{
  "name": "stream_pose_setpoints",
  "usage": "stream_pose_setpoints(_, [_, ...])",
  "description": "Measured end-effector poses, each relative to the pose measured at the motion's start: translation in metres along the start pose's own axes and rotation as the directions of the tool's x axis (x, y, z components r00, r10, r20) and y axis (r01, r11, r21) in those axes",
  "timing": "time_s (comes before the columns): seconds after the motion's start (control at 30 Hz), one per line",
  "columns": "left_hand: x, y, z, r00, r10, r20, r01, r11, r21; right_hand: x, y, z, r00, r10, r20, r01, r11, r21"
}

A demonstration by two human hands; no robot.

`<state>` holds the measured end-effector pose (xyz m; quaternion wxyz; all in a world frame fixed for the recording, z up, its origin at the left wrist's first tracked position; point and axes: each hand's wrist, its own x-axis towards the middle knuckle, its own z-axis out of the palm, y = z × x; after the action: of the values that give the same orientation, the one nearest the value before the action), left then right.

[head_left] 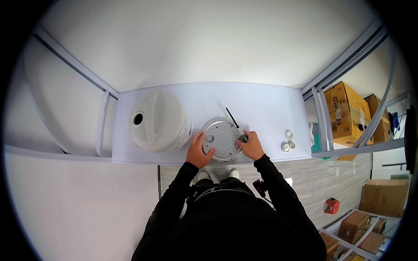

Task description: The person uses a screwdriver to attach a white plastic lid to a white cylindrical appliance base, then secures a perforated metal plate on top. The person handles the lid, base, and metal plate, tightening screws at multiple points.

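Observation:
A round silvery disc (223, 144) with many small holes and one larger round opening lies near the table's front edge. My left hand (198, 151) grips its left rim, fingers at the side and thumb on the near left part. My right hand (251, 145) is closed on a screwdriver (237, 126) at the disc's right edge. The screwdriver's black shaft points away and to the left, and its grey-and-white handle is partly covered by my fingers. My right thumb rests by the disc's rim. To the left stands a bulky white rounded appliance (167, 122) with a dark round hole in its top.
Several small white round pieces (288, 141) stand at the right of the white table (265, 104). A pale wall backs the table, with metal frame posts (320, 117) at its right. Cardboard boxes (347, 114) and a red object (332, 205) on the floor are farther right.

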<state>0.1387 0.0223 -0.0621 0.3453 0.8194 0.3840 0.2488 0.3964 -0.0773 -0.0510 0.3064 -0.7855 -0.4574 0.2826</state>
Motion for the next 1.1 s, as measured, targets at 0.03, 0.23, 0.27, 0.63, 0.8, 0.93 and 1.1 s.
stream_pose_setpoints(0.03, [0.000, 0.000, 0.000, 1.000, 0.005, -0.004, -0.005, 1.000, 0.001, 0.001, 0.000, 0.000, 1.000, 0.016, 0.013, -0.016, 1.000, 0.000])
stream_pose_setpoints(0.23, [0.001, 0.002, -0.002, 0.999, -0.018, -0.027, 0.017, 0.999, -0.042, 0.005, 0.004, 0.001, 0.999, -0.029, -0.017, 0.029, 0.999, -0.024])
stream_pose_setpoints(0.27, [0.002, 0.003, -0.002, 0.999, -0.022, -0.030, 0.020, 0.999, -0.046, 0.006, 0.005, 0.002, 0.999, -0.034, -0.016, 0.034, 0.999, -0.018])
stream_pose_setpoints(0.63, [0.003, 0.006, -0.002, 0.999, -0.012, -0.035, 0.013, 1.000, 0.008, 0.012, 0.003, 0.000, 0.999, -0.043, 0.013, 0.043, 0.999, -0.010])
stream_pose_setpoints(0.8, [0.003, 0.005, 0.002, 0.999, 0.011, -0.048, -0.010, 1.000, 0.028, 0.013, 0.004, 0.000, 0.998, -0.060, 0.013, 0.060, 0.998, -0.029])
stream_pose_setpoints(0.93, [0.003, 0.005, 0.002, 0.999, 0.015, -0.052, -0.013, 0.999, 0.038, 0.014, 0.002, -0.001, 0.998, -0.052, 0.027, 0.053, 0.998, -0.029])
stream_pose_setpoints(1.1, [0.005, 0.004, 0.005, 0.999, -0.005, -0.041, 0.007, 0.999, 0.046, 0.013, 0.001, -0.002, 0.997, -0.082, 0.017, 0.082, 0.995, -0.056])
